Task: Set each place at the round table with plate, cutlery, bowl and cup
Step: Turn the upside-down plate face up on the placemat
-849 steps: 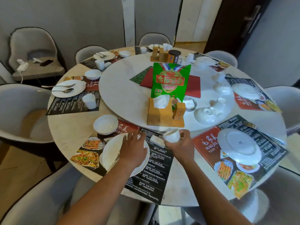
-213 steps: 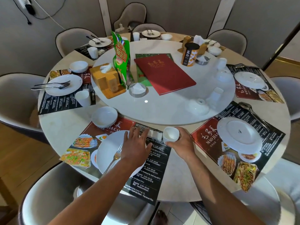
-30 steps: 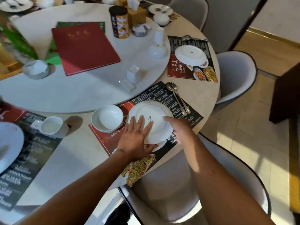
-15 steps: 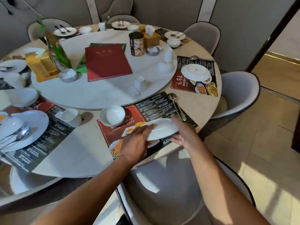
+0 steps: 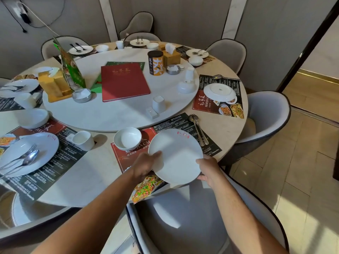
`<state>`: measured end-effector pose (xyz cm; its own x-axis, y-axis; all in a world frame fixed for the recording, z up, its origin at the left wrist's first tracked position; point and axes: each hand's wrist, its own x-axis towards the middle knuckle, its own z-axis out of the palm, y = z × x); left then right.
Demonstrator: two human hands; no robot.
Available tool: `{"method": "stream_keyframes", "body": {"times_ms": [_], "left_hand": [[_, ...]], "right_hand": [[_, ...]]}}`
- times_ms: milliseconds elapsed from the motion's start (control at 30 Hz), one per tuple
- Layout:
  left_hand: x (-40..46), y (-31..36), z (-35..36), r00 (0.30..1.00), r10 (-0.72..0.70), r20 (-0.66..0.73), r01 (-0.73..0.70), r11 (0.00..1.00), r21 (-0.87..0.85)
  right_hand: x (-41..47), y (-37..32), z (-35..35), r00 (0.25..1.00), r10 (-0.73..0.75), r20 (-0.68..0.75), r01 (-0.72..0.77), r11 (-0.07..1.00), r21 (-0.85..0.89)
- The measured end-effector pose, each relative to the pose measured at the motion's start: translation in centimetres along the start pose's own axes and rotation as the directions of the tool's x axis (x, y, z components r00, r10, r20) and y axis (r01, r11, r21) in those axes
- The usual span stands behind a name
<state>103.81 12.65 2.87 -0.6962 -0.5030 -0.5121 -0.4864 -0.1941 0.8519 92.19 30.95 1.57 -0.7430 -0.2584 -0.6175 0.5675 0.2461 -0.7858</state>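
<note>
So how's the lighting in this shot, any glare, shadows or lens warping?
Head view: sunlight patches on the chair seat and floor; both hands shade the plate; the cup casts a rightward shadow; wide-angle bends the table edge; reasonably sharp.

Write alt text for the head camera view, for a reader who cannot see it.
Two bare hands, left hand and right hand, hold a white plate face up over a printed placemat at the near edge of a round table. A white bowl sits left of the plate, a fork and spoon lie right of it, and a grey chair stands below.
</note>
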Motion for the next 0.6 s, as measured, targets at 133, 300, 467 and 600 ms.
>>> {"method": "stream_keyframes", "body": {"times_ms": [133, 300, 467, 600], "left_hand": [[1.3, -1.3, -0.4, 0.998, -0.063, 0.010, 0.062, 0.996, 0.067], [2.4, -1.9, -0.7, 0.996, -0.080, -0.027, 0.084, 0.966, 0.245], [4.4, -2.6, -1.0, 0.992, -0.092, -0.084, 0.115, 0.935, 0.334], [4.9, -2.7, -1.2, 0.986, -0.098, -0.132, 0.145, 0.899, 0.413]], "right_hand": [[1.1, 0.8, 0.3, 1.000, 0.027, -0.004, -0.027, 0.999, -0.037], [3.6, 1.0, 1.1, 0.999, -0.009, -0.047, 0.001, 0.986, -0.169], [6.2, 0.1, 1.8, 0.986, -0.143, -0.085, 0.100, 0.917, -0.386], [6.8, -1.2, 2.4, 0.973, -0.221, -0.064, 0.156, 0.838, -0.524]]}}
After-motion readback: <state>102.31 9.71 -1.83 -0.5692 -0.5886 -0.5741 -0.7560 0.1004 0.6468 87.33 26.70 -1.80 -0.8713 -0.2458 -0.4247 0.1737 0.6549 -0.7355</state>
